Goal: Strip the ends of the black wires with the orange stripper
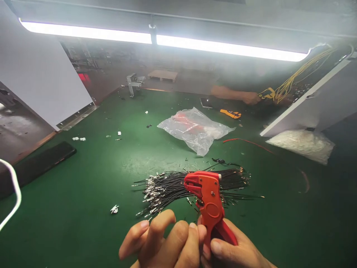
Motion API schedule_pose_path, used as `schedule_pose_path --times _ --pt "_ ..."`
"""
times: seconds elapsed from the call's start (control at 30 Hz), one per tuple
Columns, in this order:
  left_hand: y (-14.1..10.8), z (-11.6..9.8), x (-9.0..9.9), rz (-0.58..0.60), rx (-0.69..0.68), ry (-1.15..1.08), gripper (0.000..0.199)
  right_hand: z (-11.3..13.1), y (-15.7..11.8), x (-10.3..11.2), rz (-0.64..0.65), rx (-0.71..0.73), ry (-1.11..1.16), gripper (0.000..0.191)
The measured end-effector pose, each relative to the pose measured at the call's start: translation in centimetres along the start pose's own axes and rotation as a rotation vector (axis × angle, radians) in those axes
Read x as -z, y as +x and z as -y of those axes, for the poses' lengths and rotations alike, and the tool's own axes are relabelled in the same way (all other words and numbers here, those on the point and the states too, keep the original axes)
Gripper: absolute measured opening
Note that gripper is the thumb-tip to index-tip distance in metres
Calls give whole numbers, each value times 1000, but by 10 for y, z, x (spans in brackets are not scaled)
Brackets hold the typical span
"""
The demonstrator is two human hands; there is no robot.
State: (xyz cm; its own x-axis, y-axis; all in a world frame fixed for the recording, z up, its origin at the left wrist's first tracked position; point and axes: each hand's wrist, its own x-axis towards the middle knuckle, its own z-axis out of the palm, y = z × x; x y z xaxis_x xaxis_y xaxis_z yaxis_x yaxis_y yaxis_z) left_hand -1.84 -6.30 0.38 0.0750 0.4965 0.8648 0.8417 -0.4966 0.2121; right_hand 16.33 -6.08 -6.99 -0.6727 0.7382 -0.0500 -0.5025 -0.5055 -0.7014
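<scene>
My right hand [237,247] is wrapped around the handles of a red and orange wire stripper [212,199], its jaws pointing up and to the left. Close beside the lower handle is my left hand [170,242], with its fingers curled and the thumb and fingertip pressed together; whatever they pinch, if anything, is hidden. Behind the tool lies a bundle of short black wires [170,186], many with silvery metal terminals at the left ends. The tool covers part of this bundle.
On the green table [92,178] rest a clear plastic bag [195,130], an orange-yellow tool [230,113], a phone [205,103], small white connectors [114,209] and a red wire [248,141]. A filled bag [302,145] sits right. Across the table, another person's hand [251,97] is near yellow wires [292,80].
</scene>
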Motion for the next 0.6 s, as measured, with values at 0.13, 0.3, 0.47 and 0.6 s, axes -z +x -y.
schedule_pose_path --times 0.13,0.3,0.47,0.6 --pt "-2 -2 -4 -23 6 -4 25 -4 -2 2 -43 -50 47 24" --pt "-3 -5 -12 -80 26 -3 28 7 -1 -5 -31 -91 -14 33" --pt "-5 -5 -16 -119 -9 -13 27 26 -1 -21 -107 -261 -69 45" --pt "-6 -4 -12 -15 -13 -26 24 30 -3 -23 -122 -274 -113 49"
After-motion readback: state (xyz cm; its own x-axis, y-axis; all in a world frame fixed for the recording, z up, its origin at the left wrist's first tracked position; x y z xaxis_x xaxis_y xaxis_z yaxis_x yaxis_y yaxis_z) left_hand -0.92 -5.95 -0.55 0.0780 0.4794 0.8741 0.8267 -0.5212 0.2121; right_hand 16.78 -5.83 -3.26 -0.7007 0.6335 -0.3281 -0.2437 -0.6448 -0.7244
